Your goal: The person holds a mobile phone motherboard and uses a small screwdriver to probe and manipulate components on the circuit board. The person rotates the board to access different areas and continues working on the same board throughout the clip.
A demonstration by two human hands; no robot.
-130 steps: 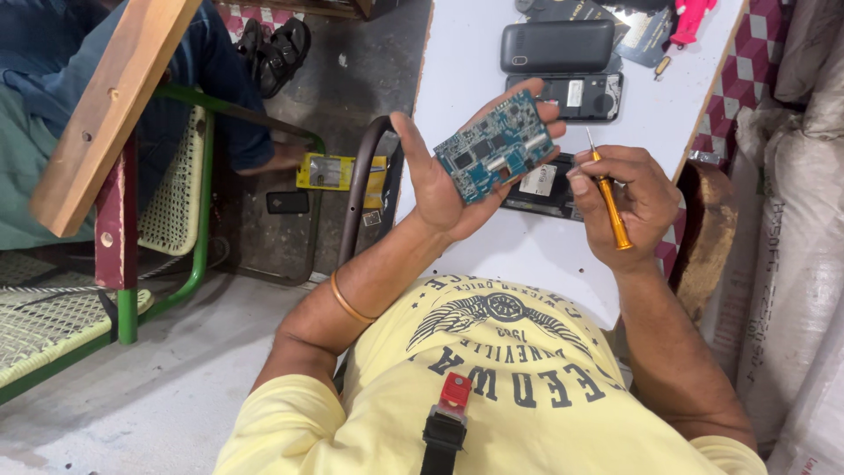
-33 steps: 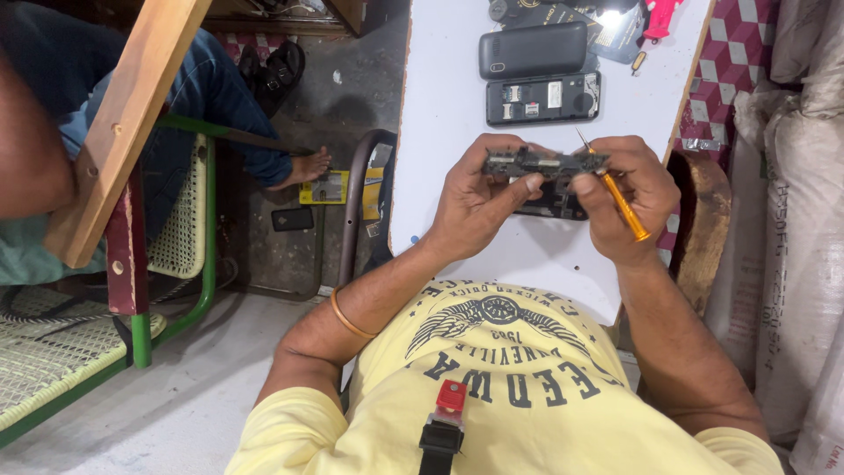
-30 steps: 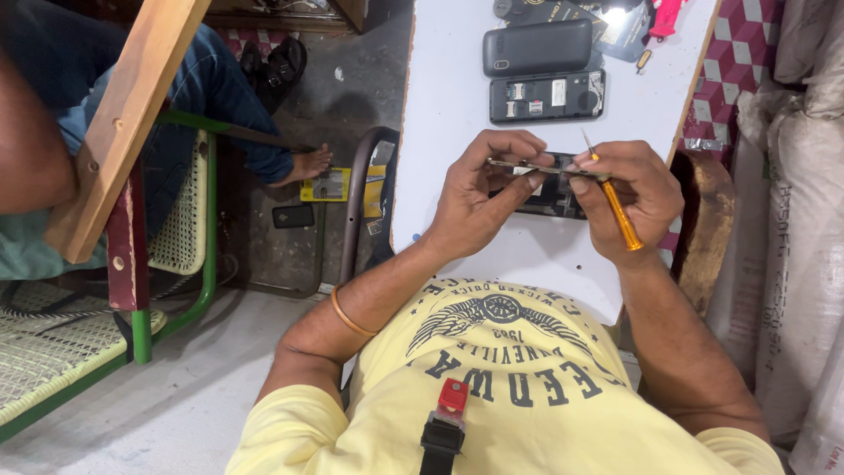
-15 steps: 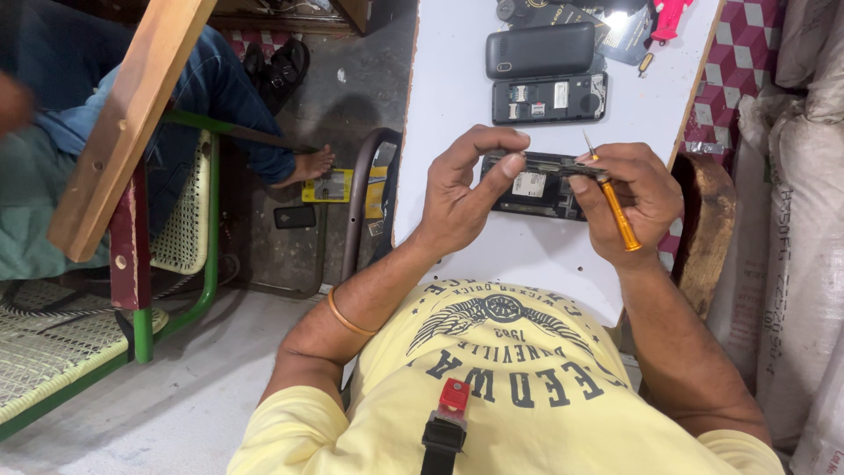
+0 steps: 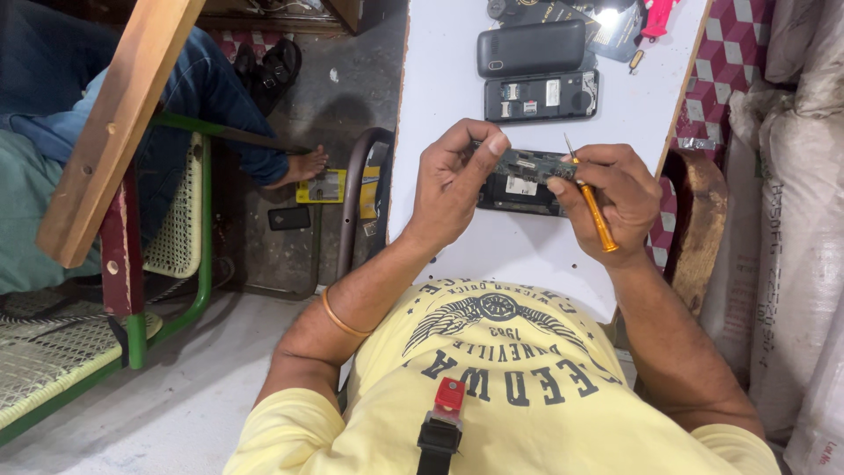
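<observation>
Head view, looking down: the person's left hand (image 5: 457, 180) pinches one end of a small circuit board (image 5: 527, 164), thumb on top and fingers curled beneath, so the grip is clamped on the board's left edge. The right hand (image 5: 615, 193) meets the board's other end with its fingertips while its fingers are closed around an orange-handled screwdriver (image 5: 593, 211), whose thin metal tip rises just above the board's right corner. Directly under the board, touching or just beneath it, lies an opened phone body (image 5: 519, 189) on the white table (image 5: 527, 255); whether the board is seated in it or lifted clear cannot be told. Beyond the two hands, farther up the table, rest a phone with its back removed (image 5: 542, 95) and, just past that, a dark phone back cover (image 5: 531, 48). Left of the left hand, off the table edge, a curved chair back (image 5: 352, 202) stands over the floor.
</observation>
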